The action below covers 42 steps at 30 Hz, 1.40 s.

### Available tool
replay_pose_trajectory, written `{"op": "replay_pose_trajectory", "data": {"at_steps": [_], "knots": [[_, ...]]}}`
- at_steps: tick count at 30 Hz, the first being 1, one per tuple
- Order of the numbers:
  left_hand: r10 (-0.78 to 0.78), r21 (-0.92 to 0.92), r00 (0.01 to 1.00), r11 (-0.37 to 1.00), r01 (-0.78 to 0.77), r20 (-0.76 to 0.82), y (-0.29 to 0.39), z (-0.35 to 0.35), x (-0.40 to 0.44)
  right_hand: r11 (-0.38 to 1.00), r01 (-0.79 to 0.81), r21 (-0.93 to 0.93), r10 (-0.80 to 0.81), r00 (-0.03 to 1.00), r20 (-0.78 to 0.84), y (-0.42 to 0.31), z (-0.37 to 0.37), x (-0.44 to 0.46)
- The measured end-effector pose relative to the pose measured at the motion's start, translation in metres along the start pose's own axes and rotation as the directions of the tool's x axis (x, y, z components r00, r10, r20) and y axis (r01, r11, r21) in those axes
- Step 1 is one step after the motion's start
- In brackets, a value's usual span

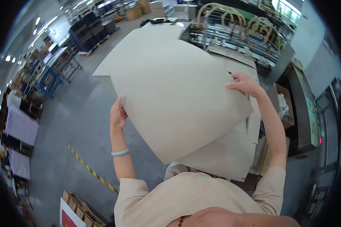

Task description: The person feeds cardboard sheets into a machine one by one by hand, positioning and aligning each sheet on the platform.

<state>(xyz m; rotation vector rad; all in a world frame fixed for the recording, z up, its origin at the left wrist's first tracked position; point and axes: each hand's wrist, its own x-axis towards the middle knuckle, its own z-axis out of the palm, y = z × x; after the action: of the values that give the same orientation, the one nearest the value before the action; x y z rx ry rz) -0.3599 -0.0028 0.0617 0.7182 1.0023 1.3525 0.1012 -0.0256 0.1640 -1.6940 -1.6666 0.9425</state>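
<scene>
A large off-white sheet of paperboard (pixel 170 94) spreads across the middle of the head view, tilted and slightly bent. At its left edge is my left hand (pixel 118 114), thumb up along the rim and the other fingers curled partly behind it. My right hand (pixel 246 84) pinches the right edge, with the thumb on top. A small dark tip shows by the right fingers; its kind cannot be made out. Below the held sheet lies another pale sheet (pixel 219 155) close to my body. A further pale sheet (pixel 140 41) extends beyond the held one.
A machine (pixel 238 34) with looped hoses and metal rollers stands at the far right. Beside my right arm are a cardboard box (pixel 283 104) and a grey machine cabinet (pixel 302 109). Yellow-black tape (pixel 91 170) marks the floor at left. Workbenches (pixel 57 62) stand farther off.
</scene>
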Motion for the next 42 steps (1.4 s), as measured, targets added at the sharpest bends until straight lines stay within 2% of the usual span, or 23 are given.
{"op": "replay_pose_trajectory", "data": {"at_steps": [4,6,7,9,12,14,15,19,20,22,24,25,26,27,28,29,31,33,34,35,39,40,42], "knots": [[0.04,0.161,0.999,0.986,-0.036,-0.018,-0.001,0.035,0.006,0.958,-0.069,-0.278,0.074,0.997,0.008,0.04,-0.046,0.007],[0.057,0.171,0.998,0.983,-0.06,0.027,-0.007,0.069,-0.002,0.831,0.026,-0.556,-0.077,0.995,-0.068,0.05,-0.07,0.005],[0.048,0.178,0.998,0.982,-0.055,0.046,-0.014,0.077,0.0,0.835,0.007,-0.551,-0.065,0.994,-0.085,0.055,-0.081,0.004],[-0.007,0.173,0.969,0.984,-0.037,0.248,-0.029,0.089,0.004,0.788,0.011,-0.615,-0.163,0.968,-0.191,0.062,-0.105,-0.001],[-0.09,0.185,0.942,0.982,0.03,0.323,-0.05,0.122,-0.011,0.791,-0.028,-0.612,-0.183,0.942,-0.28,0.073,-0.137,-0.007],[-0.161,0.197,0.907,0.976,0.088,0.39,-0.065,0.148,-0.024,0.685,-0.161,-0.711,-0.197,0.898,-0.393,0.076,-0.155,-0.011],[-0.185,0.226,0.896,0.969,0.098,0.404,-0.073,0.16,-0.03,0.684,-0.168,-0.71,-0.196,0.895,-0.401,0.076,-0.16,-0.012],[-0.297,0.28,0.85,0.942,0.186,0.435,-0.112,0.201,-0.039,0.52,-0.401,-0.754,-0.281,0.753,-0.595,0.075,-0.175,-0.016],[-0.291,0.26,0.864,0.946,0.194,0.412,-0.122,0.211,-0.036,0.519,-0.405,-0.753,-0.279,0.753,-0.596,0.079,-0.175,-0.015],[-0.288,0.245,0.875,0.948,0.203,0.389,-0.144,0.231,-0.026,0.403,-0.415,-0.816,-0.531,0.62,-0.578,0.092,-0.164,-0.012],[-0.306,0.109,0.88,0.952,0.285,0.365,-0.168,0.247,-0.015,0.274,-0.455,-0.847,-0.749,0.452,-0.485,0.105,-0.151,-0.009],[-0.306,0.109,0.876,0.952,0.287,0.372,-0.176,0.255,-0.013,0.423,-0.402,-0.812,-0.592,0.556,-0.584,0.11,-0.138,-0.01],[-0.347,0.088,0.867,0.937,0.339,0.358,-0.183,0.261,-0.011,0.584,-0.225,-0.78,-0.583,0.552,-0.596,0.118,-0.122,-0.014],[-0.391,0.071,0.855,0.918,0.391,0.342,-0.189,0.264,-0.01,0.742,-0.166,-0.649,-0.392,0.679,-0.621,0.113,-0.103,-0.022],[-0.431,0.05,0.84,0.897,0.44,0.329,-0.195,0.269,-0.008,0.866,-0.137,-0.48,-0.198,0.788,-0.583,0.106,-0.085,-0.032],[-0.471,0.028,0.824,0.873,0.488,0.317,-0.2,0.274,-0.005,0.939,0.007,-0.343,-0.194,0.834,-0.517,0.115,-0.067,-0.039],[-0.472,0.013,0.819,0.869,0.495,0.326,-0.21,0.28,0.0,0.995,-0.045,0.091,0.066,0.967,-0.244,0.114,-0.034,-0.057],[-0.47,-0.03,0.817,0.861,0.507,0.335,-0.219,0.285,0.005,0.927,-0.213,0.309,0.244,0.967,-0.067,0.112,-0.004,-0.073],[-0.467,-0.052,0.817,0.858,0.511,0.339,-0.22,0.287,0.007,0.912,-0.258,0.32,0.256,0.965,0.05,0.121,0.004,-0.075],[-0.471,-0.052,0.815,0.855,0.516,0.339,-0.22,0.29,0.009,0.91,-0.263,0.32,0.26,0.964,0.051,0.124,0.012,-0.077],[-0.468,-0.094,0.806,0.842,0.531,0.362,-0.223,0.292,0.012,0.568,-0.333,0.753,0.395,0.913,0.106,0.133,0.043,-0.081],[-0.478,-0.093,0.803,0.837,0.54,0.355,-0.224,0.29,0.01,0.561,-0.344,0.753,0.404,0.908,0.114,0.137,0.046,-0.081],[-0.477,-0.11,0.803,0.832,0.543,0.357,-0.224,0.289,0.01,0.383,-0.207,0.9,0.405,0.914,0.037,0.146,0.049,-0.075]]}}
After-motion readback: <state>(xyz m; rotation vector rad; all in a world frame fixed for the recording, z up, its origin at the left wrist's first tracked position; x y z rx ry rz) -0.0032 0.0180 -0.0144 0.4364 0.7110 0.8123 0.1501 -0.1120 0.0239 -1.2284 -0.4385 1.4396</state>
